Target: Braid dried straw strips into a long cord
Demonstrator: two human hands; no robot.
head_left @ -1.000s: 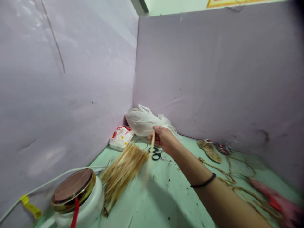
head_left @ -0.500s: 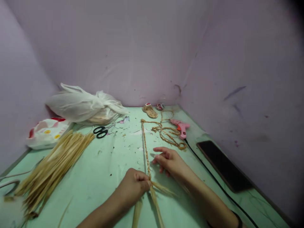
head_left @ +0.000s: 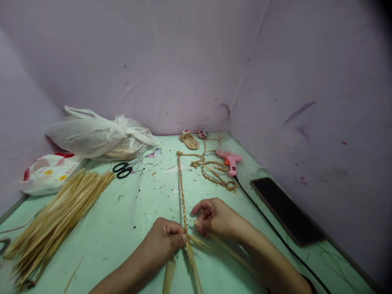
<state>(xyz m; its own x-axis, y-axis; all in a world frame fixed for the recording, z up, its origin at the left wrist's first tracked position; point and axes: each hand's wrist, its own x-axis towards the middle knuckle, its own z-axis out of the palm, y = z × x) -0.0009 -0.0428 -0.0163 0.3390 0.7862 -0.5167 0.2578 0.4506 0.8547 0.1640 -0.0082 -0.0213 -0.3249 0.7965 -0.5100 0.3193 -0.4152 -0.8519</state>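
Green table [head_left: 128, 228] under work. Straw bundle [head_left: 58, 216] well left of grip; scissors [head_left: 122, 169] beyond, untouched. Braided cord [head_left: 181, 183] runs away from grip. Left hand [head_left: 163, 243] pinches braid end; right hand [head_left: 216, 218] nips loose strand [head_left: 226, 249] just beside. Judged mid-plait; next crossing needs left pinch firm.

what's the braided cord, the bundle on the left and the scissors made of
Braided cord: seemingly dried straw or leaf strips, matte tan, visibly plaited.
Bundle of strips: the same pale dry fibre, loose and flat.
Scissors: black glossy handles, likely plastic; blades look like metal, but too small to be sure.
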